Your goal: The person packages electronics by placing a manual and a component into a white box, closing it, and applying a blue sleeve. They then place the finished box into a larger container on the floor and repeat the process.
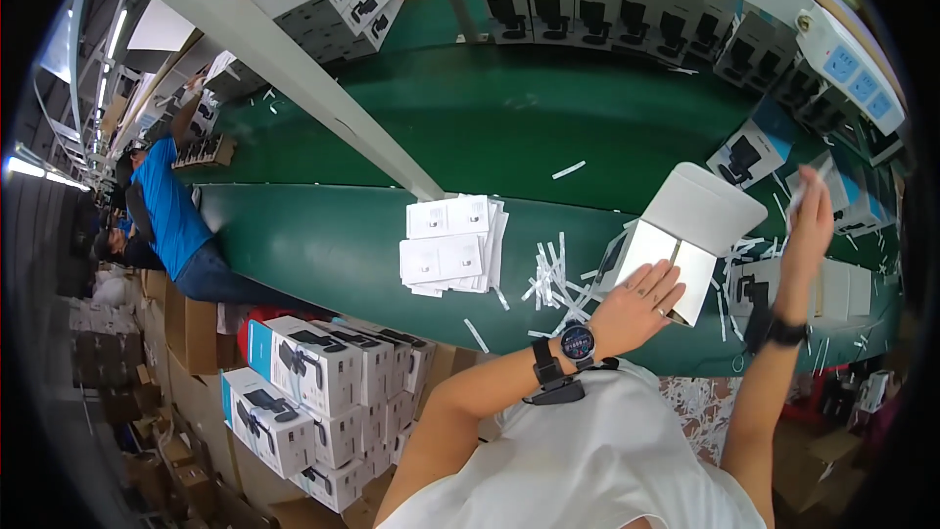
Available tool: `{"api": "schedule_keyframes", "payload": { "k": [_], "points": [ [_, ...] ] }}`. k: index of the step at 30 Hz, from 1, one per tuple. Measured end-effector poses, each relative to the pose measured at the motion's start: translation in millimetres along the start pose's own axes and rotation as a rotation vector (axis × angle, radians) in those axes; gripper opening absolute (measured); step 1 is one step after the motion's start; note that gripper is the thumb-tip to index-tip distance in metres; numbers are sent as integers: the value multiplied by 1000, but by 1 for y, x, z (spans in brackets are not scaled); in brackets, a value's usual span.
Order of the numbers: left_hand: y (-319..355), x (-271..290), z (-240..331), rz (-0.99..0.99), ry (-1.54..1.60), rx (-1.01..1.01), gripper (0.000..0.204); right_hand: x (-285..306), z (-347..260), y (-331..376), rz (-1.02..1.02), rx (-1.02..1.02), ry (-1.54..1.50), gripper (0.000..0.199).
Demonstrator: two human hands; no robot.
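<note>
In the head view, an open white cardboard box [676, 235] is steadied on the green tabletop [333, 245] by the flat, open left hand [641, 296]. Right of the box, a thin white strip [795, 198] appears pinched in the raised right hand [811, 225]. Left of the box lie discarded white strips [556, 279] and stacked white leaflets [452, 243]; the box is not yet closed.

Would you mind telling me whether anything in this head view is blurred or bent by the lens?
Head view: the right hand is motion-blurred, while the left hand on the open white box stays sharp; the grey beam curves near the rim, and the corners are black.
</note>
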State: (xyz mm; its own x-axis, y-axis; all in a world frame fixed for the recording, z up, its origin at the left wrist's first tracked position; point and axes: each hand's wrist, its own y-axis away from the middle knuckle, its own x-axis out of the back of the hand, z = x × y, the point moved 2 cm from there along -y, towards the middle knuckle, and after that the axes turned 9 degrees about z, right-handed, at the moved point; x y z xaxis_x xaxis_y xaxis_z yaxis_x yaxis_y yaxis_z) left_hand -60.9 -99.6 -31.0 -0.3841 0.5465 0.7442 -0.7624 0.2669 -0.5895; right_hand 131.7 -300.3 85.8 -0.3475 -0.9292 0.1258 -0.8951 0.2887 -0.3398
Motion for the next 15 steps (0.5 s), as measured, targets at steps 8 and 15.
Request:
{"api": "schedule_keyframes", "payload": {
  "k": [8,15],
  "points": [
    [-22,34,-28,-173,492,116,58,-25,3,43,-1182,-173,169,41],
    [11,16,-40,-89,923,549,47,-39,-20,114,-1121,536,386,29]
  ]
}}
